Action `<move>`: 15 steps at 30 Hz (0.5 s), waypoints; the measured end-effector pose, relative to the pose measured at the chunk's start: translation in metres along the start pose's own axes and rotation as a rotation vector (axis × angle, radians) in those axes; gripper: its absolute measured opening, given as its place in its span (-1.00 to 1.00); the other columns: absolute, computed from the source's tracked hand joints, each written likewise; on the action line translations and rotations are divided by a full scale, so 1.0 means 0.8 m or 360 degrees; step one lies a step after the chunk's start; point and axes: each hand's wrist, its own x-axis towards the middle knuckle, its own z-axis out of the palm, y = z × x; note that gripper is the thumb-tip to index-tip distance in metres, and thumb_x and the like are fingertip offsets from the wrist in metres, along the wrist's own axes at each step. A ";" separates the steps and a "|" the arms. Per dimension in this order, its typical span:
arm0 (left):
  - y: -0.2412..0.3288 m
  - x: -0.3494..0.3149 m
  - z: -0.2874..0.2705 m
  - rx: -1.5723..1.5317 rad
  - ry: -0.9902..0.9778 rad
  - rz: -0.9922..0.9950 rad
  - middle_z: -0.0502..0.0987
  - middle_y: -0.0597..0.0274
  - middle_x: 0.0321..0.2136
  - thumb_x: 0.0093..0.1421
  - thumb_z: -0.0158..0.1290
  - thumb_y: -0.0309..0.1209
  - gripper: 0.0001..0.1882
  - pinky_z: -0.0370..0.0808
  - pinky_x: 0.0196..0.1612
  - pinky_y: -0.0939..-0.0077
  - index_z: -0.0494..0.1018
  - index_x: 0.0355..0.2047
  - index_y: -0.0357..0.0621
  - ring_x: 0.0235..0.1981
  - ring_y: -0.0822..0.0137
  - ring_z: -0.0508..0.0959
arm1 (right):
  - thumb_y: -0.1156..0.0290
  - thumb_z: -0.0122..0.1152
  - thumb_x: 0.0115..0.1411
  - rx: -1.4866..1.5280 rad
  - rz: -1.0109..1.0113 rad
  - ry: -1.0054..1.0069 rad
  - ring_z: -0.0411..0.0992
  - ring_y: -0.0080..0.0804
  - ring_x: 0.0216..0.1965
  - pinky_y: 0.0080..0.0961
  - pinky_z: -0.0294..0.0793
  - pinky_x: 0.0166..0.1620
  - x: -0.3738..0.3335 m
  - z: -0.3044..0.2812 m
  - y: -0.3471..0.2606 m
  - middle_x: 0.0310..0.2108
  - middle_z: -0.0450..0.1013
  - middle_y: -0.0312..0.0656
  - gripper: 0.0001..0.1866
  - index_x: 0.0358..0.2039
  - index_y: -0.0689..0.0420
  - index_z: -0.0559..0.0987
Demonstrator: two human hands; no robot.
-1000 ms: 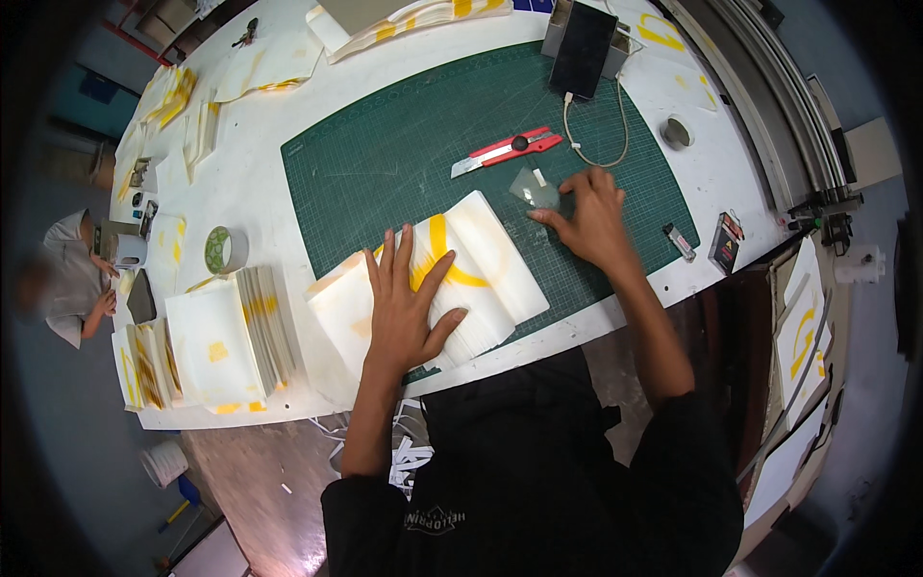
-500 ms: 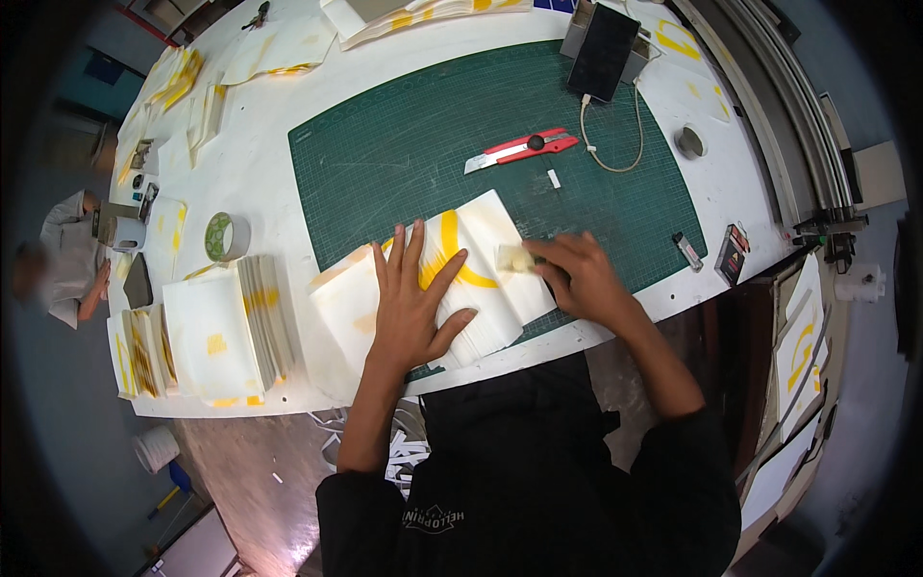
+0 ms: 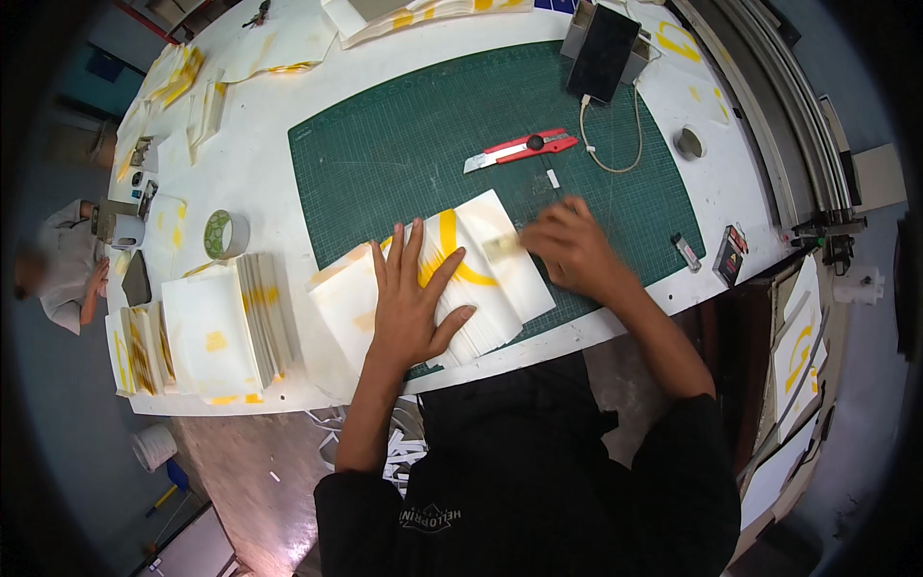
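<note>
A white booklet with yellow print [image 3: 527, 294] lies spread and tilted at the near edge of the green cutting mat [image 3: 404, 144]. My left hand [image 3: 409, 303] rests flat on it, fingers spread. Bent and blurred by motion, the fingers of my right hand [image 3: 575, 252] pinch a small pale yellowish flat piece [image 3: 500, 248] against the booklet's right part; its exact kind is unclear. Beyond the booklet, a red utility knife [image 3: 527, 149] lies on the mat with its blade out. Near the knife is a small white strip [image 3: 553, 179].
Stacked white-and-yellow booklets [image 3: 216, 327] stand at the left beside a tape roll [image 3: 226, 236]. A phone [image 3: 604, 53] with a cable leans at the far right. A marker-like tube [image 3: 686, 252] and a small black box [image 3: 731, 256] lie at the right. Another person [image 3: 72, 255] is at the far left.
My right hand has moved slightly up and toward the left, shifting the pale piece along the booklet. The left hand stays in place.
</note>
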 end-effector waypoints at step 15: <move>-0.003 0.000 0.003 -0.0018 0.0029 0.0010 -0.06 -0.36 0.50 0.31 -0.02 0.26 -0.24 -0.31 0.44 -0.49 0.40 0.36 0.09 0.52 -0.40 -0.11 | 0.49 0.41 0.18 -0.0198 0.0550 0.0368 0.53 -0.14 -0.24 -0.18 0.38 0.04 -0.054 -0.055 -0.036 -0.06 0.57 -0.08 -0.59 0.06 0.16 0.62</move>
